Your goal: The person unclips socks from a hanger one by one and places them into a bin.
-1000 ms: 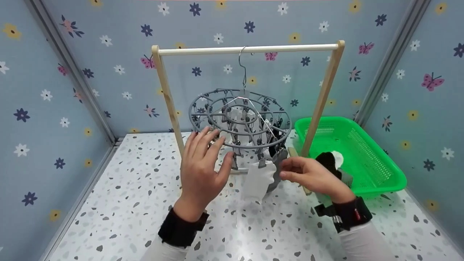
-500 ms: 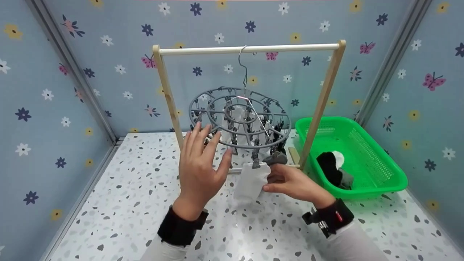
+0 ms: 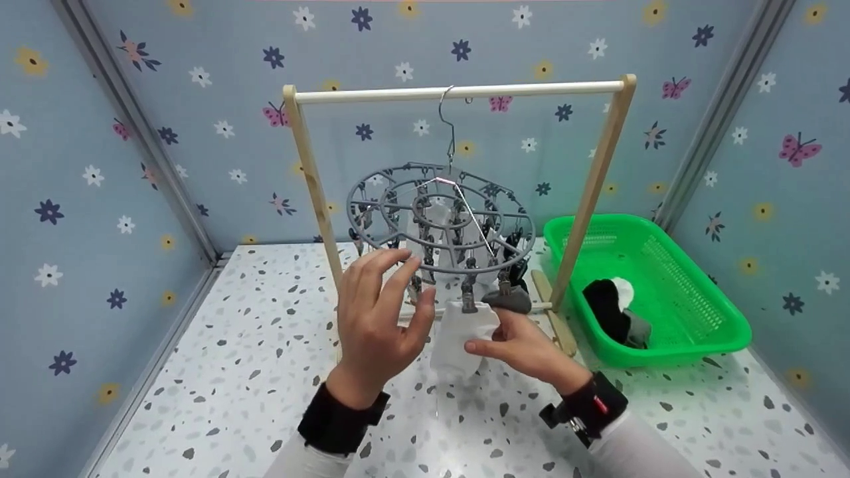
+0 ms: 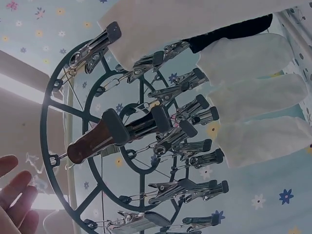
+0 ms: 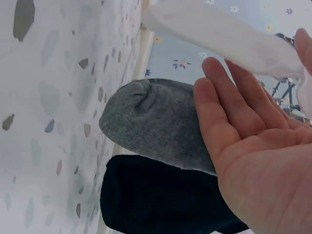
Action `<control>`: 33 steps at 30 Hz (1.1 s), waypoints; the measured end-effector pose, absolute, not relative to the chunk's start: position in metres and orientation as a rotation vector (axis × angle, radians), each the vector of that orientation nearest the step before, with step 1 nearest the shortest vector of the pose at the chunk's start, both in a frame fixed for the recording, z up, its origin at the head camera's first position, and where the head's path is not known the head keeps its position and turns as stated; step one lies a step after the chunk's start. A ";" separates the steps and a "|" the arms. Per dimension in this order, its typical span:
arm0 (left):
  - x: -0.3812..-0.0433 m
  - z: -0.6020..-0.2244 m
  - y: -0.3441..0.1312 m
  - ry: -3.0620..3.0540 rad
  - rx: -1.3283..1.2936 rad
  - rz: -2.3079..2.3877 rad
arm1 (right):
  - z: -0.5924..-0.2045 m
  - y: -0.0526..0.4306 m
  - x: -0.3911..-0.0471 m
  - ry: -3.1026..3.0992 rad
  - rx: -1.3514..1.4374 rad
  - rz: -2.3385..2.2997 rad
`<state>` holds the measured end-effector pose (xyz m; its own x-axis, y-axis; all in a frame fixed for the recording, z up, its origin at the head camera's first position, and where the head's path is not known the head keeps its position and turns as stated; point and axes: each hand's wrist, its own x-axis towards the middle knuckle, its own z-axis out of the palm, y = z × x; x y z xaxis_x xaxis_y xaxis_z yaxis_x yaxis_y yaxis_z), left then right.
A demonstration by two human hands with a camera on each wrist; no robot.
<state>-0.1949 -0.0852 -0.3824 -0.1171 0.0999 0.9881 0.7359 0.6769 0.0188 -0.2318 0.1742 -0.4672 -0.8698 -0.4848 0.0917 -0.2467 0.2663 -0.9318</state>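
Note:
A round grey clip hanger (image 3: pixel 441 267) hangs by its hook from the bar. At its near left rim is my left hand (image 3: pixel 372 325), fingers loosely bent and apart, holding nothing; the left wrist view shows its fingers (image 4: pixel 19 195) beside the ring. From a front clip (image 3: pixel 469 299) hangs a white sock (image 3: pixel 455 338). My right hand (image 3: pixel 524 348) is at this sock, thumb in front and fingers behind it. In the right wrist view those fingers (image 5: pixel 214 117) are fairly straight, beside a hanging grey sock (image 5: pixel 151 122) and a black sock (image 5: pixel 156 195).
A wooden stand (image 3: pixel 591 186) with a white bar (image 3: pixel 531 88) carries the hanger. At right, a green basket (image 3: pixel 697 285) contains a black sock (image 3: pixel 604 309) with white and grey pieces. More white socks (image 4: pixel 263 100) hang farther back. Flowered walls enclose the speckled table (image 3: pixel 219 372).
My right hand has moved left from the grey sock to the white one. The hanging white sock has shifted slightly left. My left hand has bent its fingers and lowered a little.

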 end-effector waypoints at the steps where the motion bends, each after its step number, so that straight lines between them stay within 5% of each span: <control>1: -0.195 -0.383 -0.084 -1.622 -0.706 -0.611 | -0.468 0.174 -0.232 2.318 -0.686 -1.657; 20: -0.197 -0.407 -0.071 -2.060 -0.822 -0.672 | -0.467 0.175 -0.232 2.383 -0.721 -1.607; 33: -0.208 -0.424 -0.062 -2.217 -0.814 -1.331 | -0.465 0.173 -0.229 2.309 -0.736 -1.603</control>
<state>-0.2075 -0.0624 -0.4237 -0.7366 0.2638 0.6227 0.6736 0.3677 0.6411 -0.2287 0.1731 -0.4653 -0.8460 -0.5256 0.0902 -0.2681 0.2731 -0.9239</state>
